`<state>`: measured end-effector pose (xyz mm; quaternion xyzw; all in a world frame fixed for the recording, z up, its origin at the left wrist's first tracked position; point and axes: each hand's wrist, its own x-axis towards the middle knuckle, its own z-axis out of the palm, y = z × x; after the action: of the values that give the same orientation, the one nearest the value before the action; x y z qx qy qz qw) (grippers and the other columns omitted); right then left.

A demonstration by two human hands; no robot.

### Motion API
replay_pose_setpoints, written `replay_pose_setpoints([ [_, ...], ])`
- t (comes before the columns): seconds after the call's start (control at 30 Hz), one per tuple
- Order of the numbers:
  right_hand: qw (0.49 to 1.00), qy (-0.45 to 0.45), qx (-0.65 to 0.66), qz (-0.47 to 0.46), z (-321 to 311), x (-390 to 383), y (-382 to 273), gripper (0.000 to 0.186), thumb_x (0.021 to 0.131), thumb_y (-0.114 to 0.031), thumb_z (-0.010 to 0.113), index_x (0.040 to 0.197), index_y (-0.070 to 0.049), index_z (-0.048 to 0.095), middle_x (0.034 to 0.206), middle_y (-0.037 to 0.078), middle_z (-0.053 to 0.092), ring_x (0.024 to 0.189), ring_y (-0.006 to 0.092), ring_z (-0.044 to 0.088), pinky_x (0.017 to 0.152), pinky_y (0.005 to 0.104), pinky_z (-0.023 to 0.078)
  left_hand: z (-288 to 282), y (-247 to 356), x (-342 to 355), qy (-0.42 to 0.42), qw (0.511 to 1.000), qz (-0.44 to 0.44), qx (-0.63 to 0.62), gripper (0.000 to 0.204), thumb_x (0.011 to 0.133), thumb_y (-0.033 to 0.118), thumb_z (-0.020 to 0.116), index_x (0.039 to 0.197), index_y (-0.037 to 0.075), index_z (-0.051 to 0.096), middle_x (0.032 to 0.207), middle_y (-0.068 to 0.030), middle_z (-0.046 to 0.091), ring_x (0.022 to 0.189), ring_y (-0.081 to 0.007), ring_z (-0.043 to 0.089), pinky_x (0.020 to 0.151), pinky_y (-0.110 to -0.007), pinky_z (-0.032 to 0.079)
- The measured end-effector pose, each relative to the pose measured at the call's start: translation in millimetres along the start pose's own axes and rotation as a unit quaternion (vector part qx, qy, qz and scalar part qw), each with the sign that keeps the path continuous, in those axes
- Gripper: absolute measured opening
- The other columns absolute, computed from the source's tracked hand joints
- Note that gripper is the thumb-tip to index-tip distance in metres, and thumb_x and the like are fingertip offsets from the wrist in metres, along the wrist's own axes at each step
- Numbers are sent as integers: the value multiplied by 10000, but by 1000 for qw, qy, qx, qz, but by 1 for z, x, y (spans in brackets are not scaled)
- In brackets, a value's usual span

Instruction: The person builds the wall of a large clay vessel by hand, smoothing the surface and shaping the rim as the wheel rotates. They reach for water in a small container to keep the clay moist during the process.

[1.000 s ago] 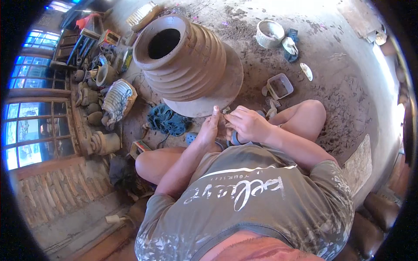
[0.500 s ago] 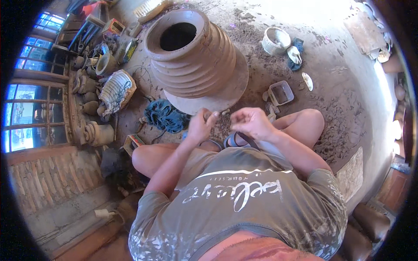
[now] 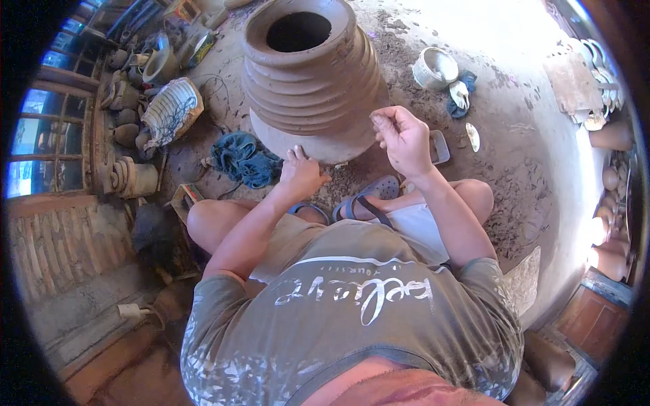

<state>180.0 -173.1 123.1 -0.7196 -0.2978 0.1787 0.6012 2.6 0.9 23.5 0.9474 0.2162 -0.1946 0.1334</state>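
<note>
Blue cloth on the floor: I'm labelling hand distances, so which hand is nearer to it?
Left. The left hand is just right of the blue cloth, at the near edge of the round disc; the right hand is farther off, by the disc's right side.

Glare whitens the far floor [image 3: 491, 40], and fisheye distortion bends edges.

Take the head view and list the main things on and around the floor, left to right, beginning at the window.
Barred window → pale ribbed basket-like object → large ridged clay pot → round white tub → small pale oval piece → flat brownish panel.
</note>
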Motion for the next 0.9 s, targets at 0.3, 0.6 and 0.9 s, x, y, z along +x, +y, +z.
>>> replay_pose_setpoints([
  [0.3, 980, 71, -66, -175, 24, 27, 3, 142, 931, -79, 790, 1032, 18, 767, 912, 123, 754, 785, 153, 732, 690, 294, 593, 1, 1, 2, -10, 999, -4, 35, 703, 895, 560, 757, 1243, -50, 728, 1574, -447, 341, 1447, -590, 384, 1092, -581, 470],
  [0.6, 941, 95, -181, -269, 41, 40, -7, 118, 840, -130, 832, 861, -47, 752, 818, 101, 717, 747, 290, 705, 683, 386, 565, -1, -4, 9, -23, 997, -48, 58, 730, 901, 606, 725, 1284, -16, 727, 1603, -350, 394, 1474, -517, 396, 1055, -632, 474],
  [0.9, 937, 64, -175, -294, 44, 50, -5, 208, 811, -136, 871, 758, -51, 689, 713, 71, 646, 636, 226, 638, 591, 358, 518, -25, -53, 31, -65, 989, -60, 115, 621, 916, 600, 701, 1228, 68, 776, 1524, -248, 497, 1404, -400, 489, 1007, -540, 519],
])
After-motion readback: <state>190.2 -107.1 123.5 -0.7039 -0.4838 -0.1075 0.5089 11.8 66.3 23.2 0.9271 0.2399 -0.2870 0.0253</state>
